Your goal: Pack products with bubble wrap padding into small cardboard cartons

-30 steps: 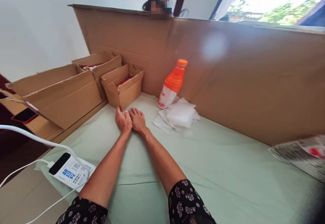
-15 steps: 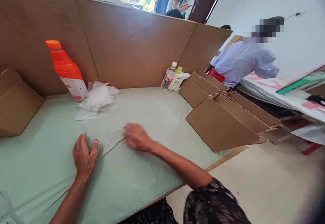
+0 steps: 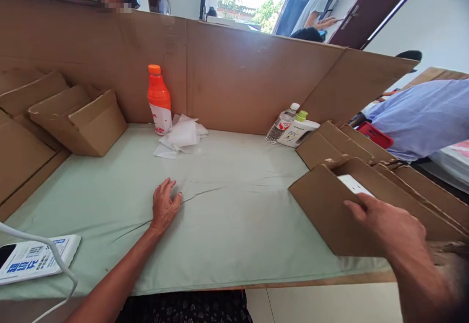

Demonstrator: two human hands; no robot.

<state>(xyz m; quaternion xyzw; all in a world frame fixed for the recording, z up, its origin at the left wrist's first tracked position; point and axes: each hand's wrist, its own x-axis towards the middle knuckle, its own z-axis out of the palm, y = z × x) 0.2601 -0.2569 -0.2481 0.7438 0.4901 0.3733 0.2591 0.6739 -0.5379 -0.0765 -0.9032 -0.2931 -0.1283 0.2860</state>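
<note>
My left hand (image 3: 166, 208) rests on the pale green cloth (image 3: 234, 235), its fingers loosely apart and nothing in them. A thin dark wrinkle or line runs in the cloth beside it. On the right, my right hand (image 3: 388, 220) reaches over the near wall of an open cardboard box (image 3: 330, 215). Its thumb shows at the wall, while the other fingers are mostly hidden. Right by the hand, inside the box, a white flat piece with small dark slots (image 3: 354, 185), like a socket plate, is partly visible. Whether the fingers grip it cannot be made out.
An orange bottle (image 3: 159, 100) stands beside crumpled translucent sheets (image 3: 183, 135). A clear bottle (image 3: 282, 125) leans near a white jug (image 3: 298, 132). More cardboard boxes (image 3: 98, 122) stand left. A white cable (image 3: 54, 249) crosses a printed packet (image 3: 40, 259). A cardboard wall (image 3: 238, 78) borders the back.
My right hand has moved from mid-table to the box on the right. The view has turned, bringing the left boxes, packet and cable into sight. My left hand still rests on the cloth.
</note>
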